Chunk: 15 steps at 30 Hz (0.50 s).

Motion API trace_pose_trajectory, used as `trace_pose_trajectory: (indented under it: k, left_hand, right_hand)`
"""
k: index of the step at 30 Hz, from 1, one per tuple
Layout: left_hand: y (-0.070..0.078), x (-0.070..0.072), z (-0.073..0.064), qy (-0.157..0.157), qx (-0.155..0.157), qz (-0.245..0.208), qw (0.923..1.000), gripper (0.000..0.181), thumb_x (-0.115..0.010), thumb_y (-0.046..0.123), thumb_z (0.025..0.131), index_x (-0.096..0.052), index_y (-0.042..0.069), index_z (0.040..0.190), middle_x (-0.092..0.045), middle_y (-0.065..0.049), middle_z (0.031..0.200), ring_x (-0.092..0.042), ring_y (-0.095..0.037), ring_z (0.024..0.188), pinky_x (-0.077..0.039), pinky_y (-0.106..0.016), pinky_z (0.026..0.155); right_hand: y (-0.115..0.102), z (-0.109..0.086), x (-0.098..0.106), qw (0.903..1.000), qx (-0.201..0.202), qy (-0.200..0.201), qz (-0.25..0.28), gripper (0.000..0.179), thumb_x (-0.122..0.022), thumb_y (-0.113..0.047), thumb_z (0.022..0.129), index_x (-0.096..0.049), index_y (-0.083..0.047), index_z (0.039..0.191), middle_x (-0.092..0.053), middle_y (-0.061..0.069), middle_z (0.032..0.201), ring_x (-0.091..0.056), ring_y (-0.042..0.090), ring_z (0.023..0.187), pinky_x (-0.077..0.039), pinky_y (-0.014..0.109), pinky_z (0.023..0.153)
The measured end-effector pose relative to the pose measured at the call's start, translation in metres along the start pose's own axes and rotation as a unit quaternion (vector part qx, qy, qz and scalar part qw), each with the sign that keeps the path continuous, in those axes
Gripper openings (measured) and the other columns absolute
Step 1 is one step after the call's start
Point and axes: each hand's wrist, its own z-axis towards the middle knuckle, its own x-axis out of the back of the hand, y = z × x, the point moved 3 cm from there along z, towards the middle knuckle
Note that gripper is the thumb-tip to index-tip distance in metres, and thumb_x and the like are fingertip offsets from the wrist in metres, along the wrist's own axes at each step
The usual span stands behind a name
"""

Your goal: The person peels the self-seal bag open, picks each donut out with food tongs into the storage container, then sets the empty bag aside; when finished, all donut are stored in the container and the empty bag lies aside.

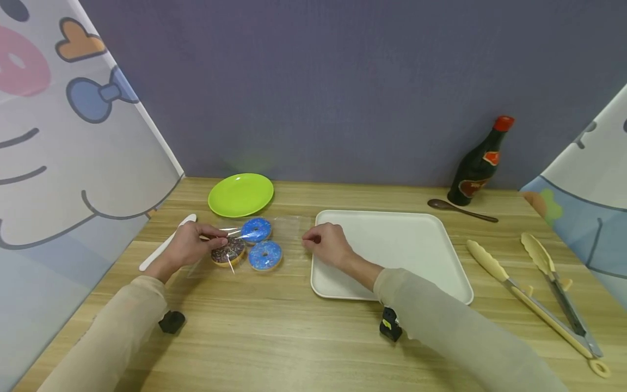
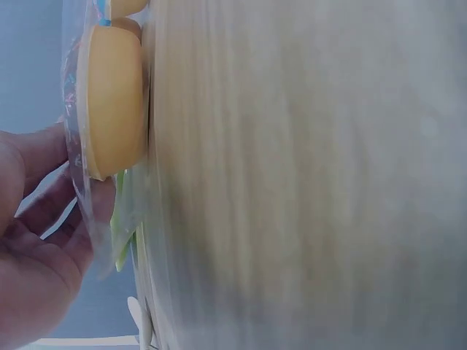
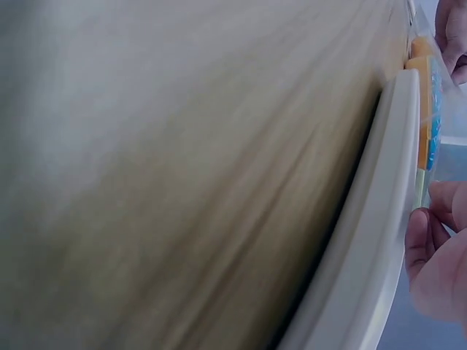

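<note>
Pinching bag (image 1: 292,231) w/ L hand (image 1: 192,245); bottle (image 1: 476,170) in head cam only.

Your left sleeve (image 1: 115,326) and right sleeve (image 1: 446,321) are both plain beige, softly creased fabric. You wear a small, blocky black left camera (image 1: 172,322) and a black right camera (image 1: 390,328) bearing a yellow-green marking.

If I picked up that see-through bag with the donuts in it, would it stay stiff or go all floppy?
The see-through bag would probably flop, because its plastic looks thin and wrinkled. The blue donuts and brown donut might slide toward its low side, since there's spare room beside them. Its shiny surface could feel slippery.
</note>
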Motion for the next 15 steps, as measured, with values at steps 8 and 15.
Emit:
trace_pose_trajectory:
  k: [8, 15]
  left_hand:
    - [-0.001, -0.001, 0.002, -0.007, 0.003, 0.002, 1.0, 0.016, -0.071, 0.007, 0.085, -0.073, -0.003, 0.098, -0.07, -0.014, 0.089, -0.064, -0.024, 0.078, -0.05, -0.024, 0.058]
    - [-0.002, -0.001, 0.004, -0.007, -0.005, 0.018, 0.9998, 0.01, -0.071, 0.009, 0.085, -0.075, 0.003, 0.093, -0.071, -0.007, 0.085, -0.062, -0.019, 0.077, -0.048, -0.024, 0.059]
  right_hand:
    - [-0.002, 0.0, -0.003, 0.9998, 0.015, -0.006, -0.012, 0.003, -0.073, -0.008, 0.081, -0.076, -0.007, 0.082, -0.068, -0.003, 0.076, -0.056, 0.004, 0.065, -0.045, 0.02, 0.062]
    - [-0.001, -0.012, 0.0, 0.9989, 0.032, 0.002, 0.035, 0.003, -0.071, -0.005, 0.081, -0.074, -0.004, 0.082, -0.067, -0.001, 0.074, -0.057, 0.006, 0.063, -0.048, 0.021, 0.058]
